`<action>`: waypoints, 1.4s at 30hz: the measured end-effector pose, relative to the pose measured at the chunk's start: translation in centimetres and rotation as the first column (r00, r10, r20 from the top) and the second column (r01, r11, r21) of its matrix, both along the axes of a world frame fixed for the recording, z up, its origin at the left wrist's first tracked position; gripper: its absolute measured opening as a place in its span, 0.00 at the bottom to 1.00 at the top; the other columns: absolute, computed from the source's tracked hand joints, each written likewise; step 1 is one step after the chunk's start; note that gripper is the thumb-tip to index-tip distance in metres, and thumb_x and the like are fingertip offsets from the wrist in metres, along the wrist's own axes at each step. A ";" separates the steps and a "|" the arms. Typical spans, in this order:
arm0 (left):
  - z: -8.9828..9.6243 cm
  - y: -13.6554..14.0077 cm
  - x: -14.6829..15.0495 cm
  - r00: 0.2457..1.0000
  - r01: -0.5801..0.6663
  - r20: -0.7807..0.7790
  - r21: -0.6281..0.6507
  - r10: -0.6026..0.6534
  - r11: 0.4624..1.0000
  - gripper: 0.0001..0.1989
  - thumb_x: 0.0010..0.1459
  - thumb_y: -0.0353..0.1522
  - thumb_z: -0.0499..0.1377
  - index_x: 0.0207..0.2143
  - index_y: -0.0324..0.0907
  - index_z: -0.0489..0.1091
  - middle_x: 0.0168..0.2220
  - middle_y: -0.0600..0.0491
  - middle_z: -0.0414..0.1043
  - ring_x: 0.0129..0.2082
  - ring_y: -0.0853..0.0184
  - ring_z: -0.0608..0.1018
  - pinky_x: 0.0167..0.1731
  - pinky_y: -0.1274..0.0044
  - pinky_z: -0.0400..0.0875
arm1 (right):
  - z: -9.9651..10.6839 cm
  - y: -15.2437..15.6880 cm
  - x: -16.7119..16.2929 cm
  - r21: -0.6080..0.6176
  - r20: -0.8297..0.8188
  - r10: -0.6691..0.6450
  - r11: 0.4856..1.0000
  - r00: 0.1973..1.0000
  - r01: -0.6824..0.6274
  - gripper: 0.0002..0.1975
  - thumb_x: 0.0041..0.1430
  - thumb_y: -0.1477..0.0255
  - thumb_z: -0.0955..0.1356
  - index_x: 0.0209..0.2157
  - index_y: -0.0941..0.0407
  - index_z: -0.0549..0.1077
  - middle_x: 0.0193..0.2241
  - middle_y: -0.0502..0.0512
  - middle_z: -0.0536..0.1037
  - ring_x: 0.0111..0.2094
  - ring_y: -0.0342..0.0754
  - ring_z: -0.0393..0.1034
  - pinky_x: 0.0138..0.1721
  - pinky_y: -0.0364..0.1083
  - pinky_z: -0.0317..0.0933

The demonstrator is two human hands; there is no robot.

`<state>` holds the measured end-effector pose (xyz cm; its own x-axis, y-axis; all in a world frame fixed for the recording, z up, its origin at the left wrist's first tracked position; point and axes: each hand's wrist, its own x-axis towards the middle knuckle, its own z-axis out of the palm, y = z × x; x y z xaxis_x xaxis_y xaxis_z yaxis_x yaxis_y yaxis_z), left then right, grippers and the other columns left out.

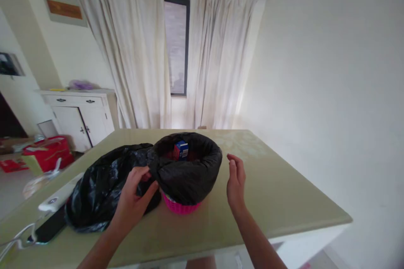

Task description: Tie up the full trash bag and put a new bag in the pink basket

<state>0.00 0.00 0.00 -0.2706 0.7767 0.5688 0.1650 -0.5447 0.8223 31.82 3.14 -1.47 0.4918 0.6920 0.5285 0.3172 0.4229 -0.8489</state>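
The left hand (134, 195) is pinching the folded edge of the black plastic liner bag (186, 176), fingers curled closed on it at the left side of the small pink woven basket (179, 207) sitting on the pale green table (277, 189). The right hand (236, 183) is hovering just beside the liner's right side, fingers loosely spread and holding nothing. 1 blue carton (181, 150) is sitting inside. A crumpled black plastic bag (101, 189) is lying to the left.

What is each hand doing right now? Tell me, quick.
Left hand: fingers closed, pinching the black bag liner at the pink basket.
Right hand: open, holding nothing, beside the basket.
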 end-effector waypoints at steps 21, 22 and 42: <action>1.6 0.4 0.8 0.890 0.138 -0.443 0.039 -0.106 0.990 0.44 0.63 0.34 0.68 0.76 0.41 0.53 0.75 0.37 0.58 0.75 0.45 0.60 0.74 0.49 0.50 | 11.1 -3.2 -9.8 -0.387 0.749 0.489 0.870 0.446 -0.305 0.21 0.78 0.62 0.60 0.35 0.56 0.77 0.35 0.59 0.83 0.38 0.53 0.79 0.42 0.48 0.64; 1.5 0.4 1.1 0.844 0.105 -0.534 0.093 -0.039 0.990 0.43 0.66 0.34 0.64 0.77 0.42 0.48 0.75 0.35 0.56 0.75 0.44 0.59 0.73 0.46 0.52 | 11.3 -3.0 -9.6 -0.349 0.695 0.499 0.864 0.518 -0.363 0.20 0.77 0.63 0.60 0.36 0.56 0.76 0.35 0.58 0.83 0.39 0.52 0.78 0.43 0.48 0.64; 2.6 1.0 2.7 0.793 -0.106 -0.596 0.072 0.128 0.992 0.29 0.61 0.27 0.51 0.65 0.38 0.60 0.59 0.38 0.71 0.62 0.45 0.71 0.64 0.46 0.61 | 14.0 -1.8 -4.1 -0.396 0.877 0.455 0.868 0.156 -0.299 0.29 0.57 0.81 0.67 0.60 0.54 0.72 0.53 0.62 0.77 0.56 0.59 0.70 0.61 0.60 0.63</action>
